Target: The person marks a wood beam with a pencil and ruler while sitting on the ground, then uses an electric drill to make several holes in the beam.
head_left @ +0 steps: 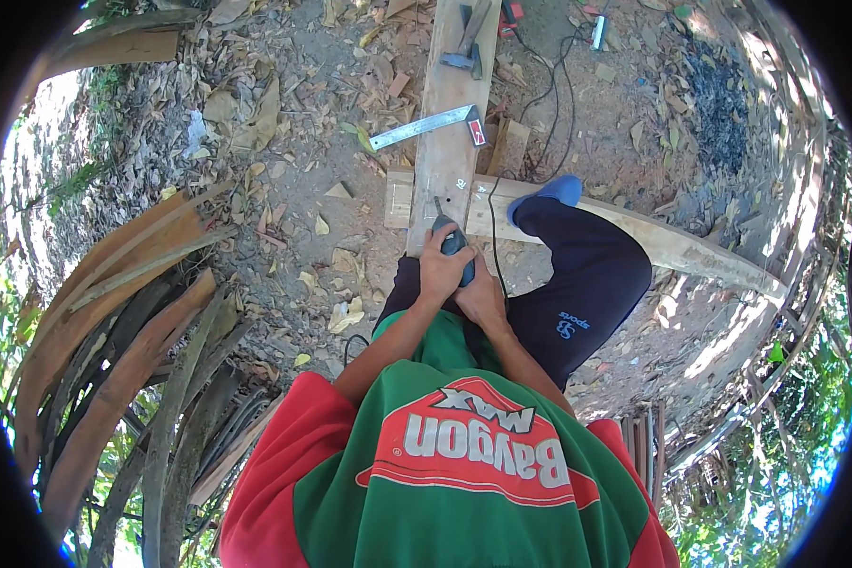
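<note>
Both my hands are closed around a dark teal power drill (456,248) in front of my body. My left hand (437,268) wraps the drill's body from the left. My right hand (484,296) grips it from behind and to the right; part of its fingers is hidden. The drill's bit points forward at the long wooden plank (437,170), close to a small dark hole. I cannot tell whether the tip touches the wood. Farther up the plank lies a try square (424,127) with a metal blade, and beyond it a hammer (457,61).
A second board (634,223) runs crosswise under the plank to the right, with my blue shoe (560,192) against it. A black cord (498,237) passes beside the drill. A red tool (510,15) lies at the far end. Curved wood slabs (114,379) are piled at left.
</note>
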The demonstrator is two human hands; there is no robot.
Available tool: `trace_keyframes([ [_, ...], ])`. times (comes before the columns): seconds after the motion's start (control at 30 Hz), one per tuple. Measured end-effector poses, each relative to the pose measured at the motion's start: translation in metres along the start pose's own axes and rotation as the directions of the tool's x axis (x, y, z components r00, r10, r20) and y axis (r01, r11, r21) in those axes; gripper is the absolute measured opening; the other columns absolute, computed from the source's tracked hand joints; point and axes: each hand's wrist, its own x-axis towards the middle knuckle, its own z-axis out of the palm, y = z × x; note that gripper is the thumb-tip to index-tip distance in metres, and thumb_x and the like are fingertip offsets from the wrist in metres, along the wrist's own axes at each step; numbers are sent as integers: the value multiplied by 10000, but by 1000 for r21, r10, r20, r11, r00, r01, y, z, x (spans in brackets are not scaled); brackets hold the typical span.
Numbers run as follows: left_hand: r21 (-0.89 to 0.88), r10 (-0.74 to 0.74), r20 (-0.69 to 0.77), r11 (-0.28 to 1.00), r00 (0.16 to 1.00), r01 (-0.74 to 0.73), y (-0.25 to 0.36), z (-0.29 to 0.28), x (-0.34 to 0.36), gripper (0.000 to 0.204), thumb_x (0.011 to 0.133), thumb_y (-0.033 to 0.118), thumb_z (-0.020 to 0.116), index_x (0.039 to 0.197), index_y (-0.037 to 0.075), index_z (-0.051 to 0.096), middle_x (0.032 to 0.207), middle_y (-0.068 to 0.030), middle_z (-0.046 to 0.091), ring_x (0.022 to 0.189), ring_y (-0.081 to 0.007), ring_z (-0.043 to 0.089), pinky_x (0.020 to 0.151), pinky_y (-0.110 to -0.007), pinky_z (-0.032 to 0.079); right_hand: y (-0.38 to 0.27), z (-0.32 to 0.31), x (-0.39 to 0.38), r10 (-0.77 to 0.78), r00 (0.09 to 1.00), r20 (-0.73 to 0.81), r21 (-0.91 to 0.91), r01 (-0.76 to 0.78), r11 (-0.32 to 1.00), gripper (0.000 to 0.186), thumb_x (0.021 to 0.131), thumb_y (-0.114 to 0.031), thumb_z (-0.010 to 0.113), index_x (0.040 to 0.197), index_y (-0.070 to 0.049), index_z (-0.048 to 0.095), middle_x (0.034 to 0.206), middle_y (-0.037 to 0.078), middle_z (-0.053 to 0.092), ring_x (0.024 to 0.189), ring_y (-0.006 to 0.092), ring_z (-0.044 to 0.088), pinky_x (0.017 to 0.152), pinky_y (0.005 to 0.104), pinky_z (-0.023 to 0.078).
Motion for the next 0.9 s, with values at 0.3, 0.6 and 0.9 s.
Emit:
trace_keyframes([
  [0.3,54,44,0,998,999,-44,6,5,4,553,719,255,787,1211,48,639,1182,-196,571,1063,-327,614,923,-386,504,1,-4,3,8,1000,-14,18,-7,1000,921,731,-399,745,1513,-175,313,972,294,691,943,471,669,812,526,529],
  [0.6,95,109,-96,990,989,-100,-5,6,8,546,696,281,793,1169,44,661,1160,-235,600,1081,-342,618,931,-387,506,-5,1,8,-43,998,-40,-9,43,999,830,745,-345,741,1457,-112,385,1028,309,678,988,469,659,845,508,513],
  [0.9,-23,-46,-132,999,990,43,7,2,-3,594,639,276,763,1195,92,664,1245,-303,545,1097,-443,610,948,-444,507,-22,0,-4,-53,998,14,126,51,991,617,783,-170,701,1329,-51,439,758,132,634,573,202,609,520,347,481],
])
